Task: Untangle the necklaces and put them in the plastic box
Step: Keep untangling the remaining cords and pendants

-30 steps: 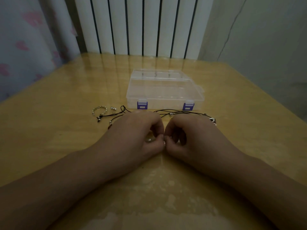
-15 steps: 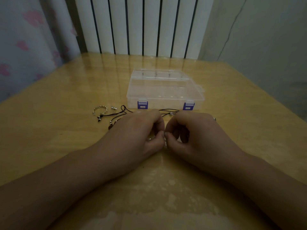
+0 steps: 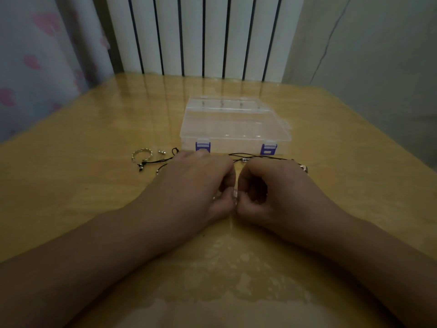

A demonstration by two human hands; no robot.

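The room is dim, with a white ribbed radiator (image 3: pixel 203 36) against the far wall and a curtain with pink hearts (image 3: pixel 35 62) off to the left. In front of them stands a glossy yellow wooden table (image 3: pixel 82 181). On it, toward the far side, sits a clear plastic box (image 3: pixel 234 125), lid down, with two purple latches facing the person. Just in front of the box lie the necklaces (image 3: pixel 257 158): thin black cords with small silver beads, running left and right behind the knuckles. A silvery ring-shaped loop (image 3: pixel 141 154) and a small silver bead (image 3: pixel 162 152) rest at the left end of the cords.

Both hands lie low on the table, knuckle to knuckle, fingers curled inward. The left hand (image 3: pixel 196 183) and the right hand (image 3: pixel 272 188) each pinch something tiny and shiny between thumb and fingertip where they meet; it looks like a piece of the necklaces, though it is too small to tell for certain.
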